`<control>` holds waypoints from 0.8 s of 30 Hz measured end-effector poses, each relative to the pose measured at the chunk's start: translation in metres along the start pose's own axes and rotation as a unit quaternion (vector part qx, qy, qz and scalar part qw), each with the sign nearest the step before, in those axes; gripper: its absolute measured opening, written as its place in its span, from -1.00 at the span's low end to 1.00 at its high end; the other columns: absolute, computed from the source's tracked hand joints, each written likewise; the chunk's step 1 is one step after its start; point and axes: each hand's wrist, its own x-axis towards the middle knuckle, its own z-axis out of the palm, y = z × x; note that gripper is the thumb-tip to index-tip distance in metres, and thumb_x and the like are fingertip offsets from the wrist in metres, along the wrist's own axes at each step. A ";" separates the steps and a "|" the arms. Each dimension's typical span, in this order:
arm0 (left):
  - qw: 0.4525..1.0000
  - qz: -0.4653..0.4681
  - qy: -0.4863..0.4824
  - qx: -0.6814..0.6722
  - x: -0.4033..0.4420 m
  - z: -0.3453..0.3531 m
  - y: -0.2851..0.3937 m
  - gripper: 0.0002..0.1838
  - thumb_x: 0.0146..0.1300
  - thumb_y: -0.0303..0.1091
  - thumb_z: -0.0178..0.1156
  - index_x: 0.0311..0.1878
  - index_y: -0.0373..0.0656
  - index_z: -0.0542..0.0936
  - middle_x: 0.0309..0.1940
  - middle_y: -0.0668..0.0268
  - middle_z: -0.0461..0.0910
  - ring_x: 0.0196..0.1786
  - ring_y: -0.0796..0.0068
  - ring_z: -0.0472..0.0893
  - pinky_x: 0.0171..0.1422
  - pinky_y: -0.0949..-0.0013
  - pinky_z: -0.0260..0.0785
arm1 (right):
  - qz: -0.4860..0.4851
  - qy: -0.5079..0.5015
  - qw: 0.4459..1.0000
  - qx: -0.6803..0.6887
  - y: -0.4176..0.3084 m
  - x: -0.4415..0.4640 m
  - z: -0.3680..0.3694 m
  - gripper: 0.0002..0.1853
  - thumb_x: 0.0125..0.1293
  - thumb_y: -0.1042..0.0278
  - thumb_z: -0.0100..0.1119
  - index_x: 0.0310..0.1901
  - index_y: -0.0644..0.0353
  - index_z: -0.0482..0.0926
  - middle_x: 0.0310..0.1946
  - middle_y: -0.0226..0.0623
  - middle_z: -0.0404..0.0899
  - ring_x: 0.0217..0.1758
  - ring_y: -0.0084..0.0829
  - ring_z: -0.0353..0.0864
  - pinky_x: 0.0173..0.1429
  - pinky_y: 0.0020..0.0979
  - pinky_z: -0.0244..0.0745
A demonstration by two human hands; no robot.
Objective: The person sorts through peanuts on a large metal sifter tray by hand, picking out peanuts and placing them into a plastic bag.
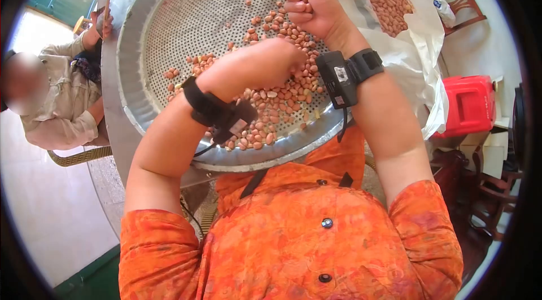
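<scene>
A wide round metal tray (186, 3) with a perforated base holds many loose reddish-brown peanuts (285, 102). My left hand (318, 6), palm up at the tray's upper right, has its fingers curled round several peanuts. Over the middle of the peanuts is my right hand (274, 60), back upward and blurred, its fingertips at the nuts near the centre; what they hold, if anything, cannot be made out. Right of the tray lies a white plastic bag (418, 57), open, with a heap of peanuts (389, 6) inside.
At the left a person (56, 85) sits holding a phone (103, 12). A red container (467, 105) stands at the right, near wooden chairs (466, 3). Black devices are strapped to both my wrists, with cables hanging. The tray rests on a grey table (116, 125).
</scene>
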 end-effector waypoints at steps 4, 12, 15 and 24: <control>0.986 -0.146 0.082 -0.008 -0.017 -0.044 -0.016 -0.92 -0.09 -0.54 0.12 -0.45 -0.27 0.51 -0.50 0.14 0.52 -0.40 0.21 0.52 -0.28 0.30 0.37 | 0.024 0.019 0.999 -0.042 0.004 0.009 -0.008 -0.75 0.33 0.19 -0.17 -0.32 0.22 0.34 -0.60 -0.44 0.30 -0.72 -0.72 0.13 -0.76 -0.74 0.00; 0.915 0.046 0.396 0.060 -0.016 -0.054 -0.015 -0.84 0.06 -0.39 0.13 -0.30 -0.24 0.50 -0.45 0.22 0.53 -0.39 0.36 0.55 -0.32 0.35 0.38 | 0.158 -0.069 0.983 -0.056 0.021 0.010 0.004 -0.57 0.34 -0.03 -0.27 -0.29 0.24 0.36 -0.52 -0.32 0.40 -0.69 -0.75 0.19 -0.76 -0.80 0.12; 0.929 -0.065 0.331 0.154 -0.027 -0.063 -0.032 -0.82 0.06 -0.31 0.13 -0.32 -0.21 0.51 -0.55 0.21 0.52 -0.46 0.28 0.53 -0.35 0.35 0.35 | 0.139 -0.131 0.982 0.013 0.013 0.014 -0.003 -0.66 0.33 0.06 -0.18 -0.32 0.22 0.36 -0.58 -0.42 0.33 -0.71 -0.77 0.14 -0.78 -0.79 0.05; 0.996 -0.077 -0.009 0.043 -0.012 -0.026 0.014 -0.69 -0.08 -0.19 0.27 -0.40 -0.21 0.48 -0.48 0.17 0.53 -0.38 0.18 0.53 -0.33 0.23 0.34 | 0.036 -0.042 0.998 -0.013 -0.001 0.002 0.001 -0.80 0.29 0.27 -0.07 -0.24 0.25 0.36 -0.55 -0.38 0.36 -0.71 -0.72 0.18 -0.74 -0.73 0.04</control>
